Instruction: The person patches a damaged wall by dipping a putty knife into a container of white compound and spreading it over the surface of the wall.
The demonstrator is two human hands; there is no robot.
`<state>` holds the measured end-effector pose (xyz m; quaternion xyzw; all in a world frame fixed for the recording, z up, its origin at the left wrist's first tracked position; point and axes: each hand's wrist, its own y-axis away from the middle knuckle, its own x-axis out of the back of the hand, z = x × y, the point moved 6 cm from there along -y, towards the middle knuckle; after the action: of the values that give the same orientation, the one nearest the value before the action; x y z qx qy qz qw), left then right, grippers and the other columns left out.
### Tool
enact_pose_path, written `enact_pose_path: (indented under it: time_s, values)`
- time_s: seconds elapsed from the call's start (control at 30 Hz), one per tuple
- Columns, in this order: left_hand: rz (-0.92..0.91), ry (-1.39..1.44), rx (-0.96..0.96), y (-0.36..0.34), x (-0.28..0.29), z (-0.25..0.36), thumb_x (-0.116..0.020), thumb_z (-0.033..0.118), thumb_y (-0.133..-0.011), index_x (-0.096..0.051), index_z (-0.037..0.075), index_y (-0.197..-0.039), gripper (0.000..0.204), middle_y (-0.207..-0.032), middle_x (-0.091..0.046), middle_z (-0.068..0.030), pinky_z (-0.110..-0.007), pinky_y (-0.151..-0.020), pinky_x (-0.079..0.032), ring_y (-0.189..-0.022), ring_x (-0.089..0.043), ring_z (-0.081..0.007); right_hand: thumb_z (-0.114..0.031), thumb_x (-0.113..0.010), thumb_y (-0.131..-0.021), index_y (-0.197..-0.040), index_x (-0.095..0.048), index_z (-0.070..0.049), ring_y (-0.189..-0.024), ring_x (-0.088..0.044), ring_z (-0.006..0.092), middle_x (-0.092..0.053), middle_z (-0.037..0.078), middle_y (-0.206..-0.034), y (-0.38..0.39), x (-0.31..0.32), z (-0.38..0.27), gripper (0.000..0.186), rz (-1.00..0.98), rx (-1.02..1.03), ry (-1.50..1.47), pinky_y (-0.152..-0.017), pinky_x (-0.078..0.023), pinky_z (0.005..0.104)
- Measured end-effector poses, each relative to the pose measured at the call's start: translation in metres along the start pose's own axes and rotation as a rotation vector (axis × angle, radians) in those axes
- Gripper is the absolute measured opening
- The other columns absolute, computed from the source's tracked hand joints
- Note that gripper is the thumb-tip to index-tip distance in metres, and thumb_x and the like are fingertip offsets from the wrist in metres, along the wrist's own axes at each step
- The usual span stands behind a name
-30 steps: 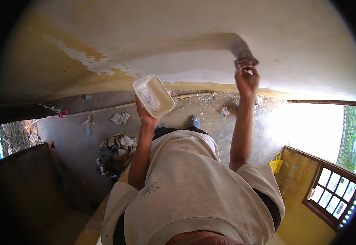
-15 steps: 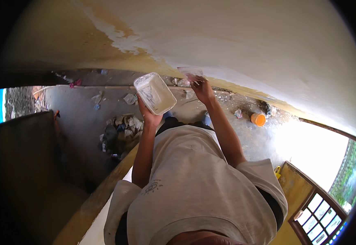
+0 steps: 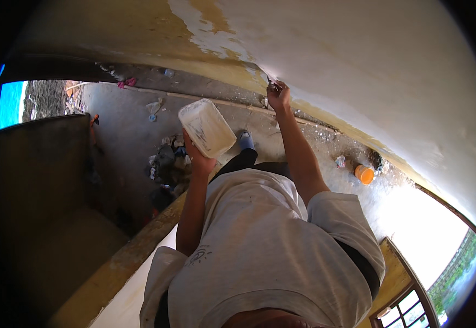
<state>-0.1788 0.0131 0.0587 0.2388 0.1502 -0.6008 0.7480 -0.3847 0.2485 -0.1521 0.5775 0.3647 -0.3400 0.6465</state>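
Observation:
My left hand (image 3: 198, 158) is closed around the near end of a white rectangular plastic tub (image 3: 210, 130). White paste is smeared over the tub's inside, and it tilts slightly. Out ahead, my right hand (image 3: 280, 97) pinches a flat putty scraper (image 3: 270, 81), seen almost edge-on and mostly hidden by the fingers. The scraper is up against the wall (image 3: 352, 60), by the border between its whitened surface and a bare yellowish strip. Further left, a ragged white patch (image 3: 216, 39) crosses the yellow paint.
An orange bucket (image 3: 364, 174) stands on the floor to the right, by the wall's foot. A long pole (image 3: 210, 100) lies along the wall. Crumpled rubbish (image 3: 167, 158) is heaped at left, near a low partition wall (image 3: 120, 262). One blue shoe (image 3: 245, 140) shows below.
My right hand has moved forward and slightly right, and the scraper has turned from broadside to nearly edge-on at the wall. My view has shifted; the tub stays in my left hand.

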Motion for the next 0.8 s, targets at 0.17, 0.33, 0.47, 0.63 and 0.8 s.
enact_pose_path:
  time_s: [0.17, 0.33, 0.47, 0.63, 0.8]
  values:
    - [0.035, 0.197, 0.176, -0.006, -0.021, -0.016, -0.04, 0.061, -0.097, -0.035, 0.021, -0.148, 0.065, -0.146, -0.044, -0.0013, -0.048, -0.111, -0.034, -0.134, -0.044, -0.0249, -0.005, -0.05, -0.088, -0.09, -0.055, 0.002, -0.069, -0.058, 0.021, -0.061, 0.014, -0.083, 0.024, -0.018, -0.021, 0.009, -0.015, 0.009, -0.019, -0.062, -0.048, 0.0291]
    - [-0.069, 0.305, 0.254, -0.008, -0.067, -0.045, -0.042, 0.062, -0.095, -0.036, 0.02, -0.148, 0.068, -0.146, -0.044, -0.0014, -0.047, -0.111, -0.035, -0.133, -0.043, -0.0252, -0.003, -0.049, -0.088, -0.094, -0.053, 0.009, -0.068, -0.058, 0.021, -0.062, 0.021, -0.09, 0.078, -0.045, -0.07, 0.015, -0.048, 0.002, -0.129, -0.062, -0.052, 0.0272]
    - [-0.107, 0.342, 0.324, -0.007, -0.107, -0.077, -0.044, 0.062, -0.095, -0.037, 0.02, -0.147, 0.068, -0.145, -0.045, -0.002, -0.047, -0.109, -0.037, -0.131, -0.046, -0.0252, -0.005, -0.045, -0.088, -0.094, -0.053, 0.013, -0.063, -0.054, 0.0211, -0.06, 0.024, -0.093, 0.131, -0.071, -0.13, 0.02, -0.066, 0.038, -0.177, -0.059, -0.052, 0.0294]
    - [-0.189, 0.391, 0.415, 0.007, -0.167, -0.107, -0.042, 0.054, -0.098, -0.046, 0.018, -0.14, 0.055, -0.135, -0.056, -0.0003, -0.045, -0.101, -0.047, -0.119, -0.057, -0.0228, -0.004, -0.044, -0.089, -0.1, -0.051, 0.014, -0.065, -0.055, 0.019, -0.058, 0.022, -0.09, 0.213, -0.107, -0.218, 0.022, -0.181, 0.083, -0.233, -0.06, -0.053, 0.0265]
    - [-0.303, 0.344, 0.52, 0.025, -0.217, -0.143, -0.043, 0.065, -0.094, -0.039, 0.018, -0.146, 0.07, -0.141, -0.049, -0.0031, -0.045, -0.108, -0.04, -0.128, -0.049, -0.0235, -0.003, -0.041, -0.092, -0.099, -0.048, 0.008, -0.071, -0.056, 0.0199, -0.055, 0.02, -0.089, 0.296, -0.135, -0.316, 0.015, -0.253, 0.2, -0.279, -0.062, -0.055, 0.0277]
